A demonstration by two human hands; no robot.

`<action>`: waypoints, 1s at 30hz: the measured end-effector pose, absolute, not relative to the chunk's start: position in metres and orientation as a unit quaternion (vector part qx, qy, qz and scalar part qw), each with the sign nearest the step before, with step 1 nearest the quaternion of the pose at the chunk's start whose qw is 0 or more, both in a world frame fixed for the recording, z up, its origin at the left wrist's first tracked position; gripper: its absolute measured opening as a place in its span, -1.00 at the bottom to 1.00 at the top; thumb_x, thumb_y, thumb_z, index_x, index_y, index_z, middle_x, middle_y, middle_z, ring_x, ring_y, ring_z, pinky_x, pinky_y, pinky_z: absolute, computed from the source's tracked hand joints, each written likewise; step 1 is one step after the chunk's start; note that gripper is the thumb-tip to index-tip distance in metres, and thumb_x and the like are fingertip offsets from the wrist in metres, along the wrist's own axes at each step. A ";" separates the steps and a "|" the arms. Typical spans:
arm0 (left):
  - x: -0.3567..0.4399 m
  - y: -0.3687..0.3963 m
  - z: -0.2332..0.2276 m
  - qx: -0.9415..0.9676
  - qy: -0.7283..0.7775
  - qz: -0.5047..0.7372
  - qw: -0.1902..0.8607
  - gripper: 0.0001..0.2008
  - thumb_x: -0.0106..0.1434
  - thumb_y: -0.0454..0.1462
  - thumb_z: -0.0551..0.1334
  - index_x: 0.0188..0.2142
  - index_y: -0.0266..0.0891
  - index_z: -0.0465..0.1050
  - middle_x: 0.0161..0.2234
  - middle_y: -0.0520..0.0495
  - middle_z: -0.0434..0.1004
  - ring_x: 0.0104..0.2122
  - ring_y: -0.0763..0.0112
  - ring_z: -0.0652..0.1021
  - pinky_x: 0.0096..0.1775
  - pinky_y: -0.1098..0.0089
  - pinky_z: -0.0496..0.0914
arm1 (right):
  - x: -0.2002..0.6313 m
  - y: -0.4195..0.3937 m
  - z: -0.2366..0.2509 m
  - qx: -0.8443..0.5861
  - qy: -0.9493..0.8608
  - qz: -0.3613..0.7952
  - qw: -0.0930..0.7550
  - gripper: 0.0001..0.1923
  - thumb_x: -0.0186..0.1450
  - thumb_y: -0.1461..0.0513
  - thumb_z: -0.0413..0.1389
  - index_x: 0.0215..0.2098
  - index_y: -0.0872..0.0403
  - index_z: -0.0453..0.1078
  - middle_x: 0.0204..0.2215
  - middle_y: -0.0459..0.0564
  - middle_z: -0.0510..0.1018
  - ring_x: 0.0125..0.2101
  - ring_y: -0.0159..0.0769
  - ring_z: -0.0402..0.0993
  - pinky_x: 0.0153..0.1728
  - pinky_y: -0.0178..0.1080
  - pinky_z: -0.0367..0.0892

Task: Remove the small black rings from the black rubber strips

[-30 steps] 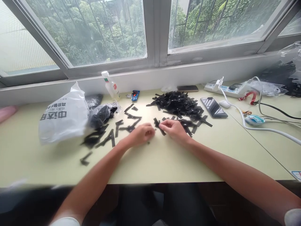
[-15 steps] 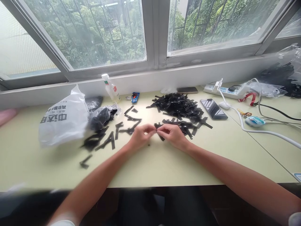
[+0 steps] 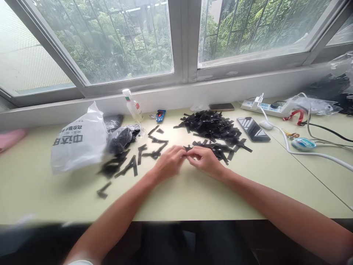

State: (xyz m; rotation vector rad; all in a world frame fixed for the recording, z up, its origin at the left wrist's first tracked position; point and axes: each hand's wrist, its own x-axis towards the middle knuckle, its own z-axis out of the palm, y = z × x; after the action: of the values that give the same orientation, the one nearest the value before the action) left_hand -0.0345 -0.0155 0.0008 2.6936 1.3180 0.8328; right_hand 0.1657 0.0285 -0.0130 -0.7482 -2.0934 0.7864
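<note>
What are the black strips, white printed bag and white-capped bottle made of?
Black strips: probably fabric or webbing, mostly matte; flat and dark with little sheen.
White bag: likely thin plastic film, slight sheen; creased, with a crumpled peak.
Bottle: clear, smooth-looking; see-through walls suggest plastic, but glass can't be ruled out.

A mostly hidden black strip (image 3: 188,148) is held by the right hand (image 3: 205,161), met by the left hand (image 3: 171,162), at a table (image 3: 198,200) where black strips (image 3: 211,125) are heaped beside a phone (image 3: 253,129).
</note>
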 end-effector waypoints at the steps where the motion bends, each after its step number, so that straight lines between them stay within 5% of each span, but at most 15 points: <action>1: -0.035 -0.015 0.000 0.867 0.423 0.261 0.014 -0.85 0.44 -0.34 0.05 -0.10 -0.23 0.38 -0.12 -0.17 0.50 -0.09 0.23 0.50 -0.10 0.20 0.48 | 0.166 0.028 -0.013 -0.292 -0.822 0.305 0.381 -0.89 0.31 0.25 0.15 -0.36 0.06 0.51 -0.49 -0.08 0.46 -0.49 -0.37 0.27 -0.46 -0.28 0.20; 10: -0.038 -0.014 -0.006 0.866 0.421 0.264 0.048 -0.87 0.43 -0.38 0.04 -0.17 -0.25 0.35 -0.27 -0.11 0.47 -0.25 0.30 0.45 -0.25 0.32 0.40 | 0.166 0.028 -0.014 -0.283 -0.827 0.314 0.371 -0.91 0.31 0.28 0.14 -0.31 0.06 0.51 -0.46 -0.07 0.50 -0.49 -0.37 0.29 -0.45 -0.27 0.23; 30: -0.037 -0.013 -0.006 0.850 0.428 0.294 0.088 -0.87 0.42 -0.30 0.12 -0.20 -0.22 0.44 -0.29 -0.09 0.53 -0.26 0.33 0.50 -0.23 0.32 0.42 | 0.166 0.029 -0.012 -0.305 -0.826 0.330 0.339 -0.93 0.27 0.31 0.12 -0.37 0.07 0.43 -0.45 -0.09 0.46 -0.46 -0.37 0.33 -0.43 -0.29 0.23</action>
State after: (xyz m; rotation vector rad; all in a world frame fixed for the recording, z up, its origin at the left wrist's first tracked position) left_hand -0.0374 -0.0130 -0.0062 2.5295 1.2739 0.8753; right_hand 0.1661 0.0287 -0.0120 -0.7947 -2.1521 0.8589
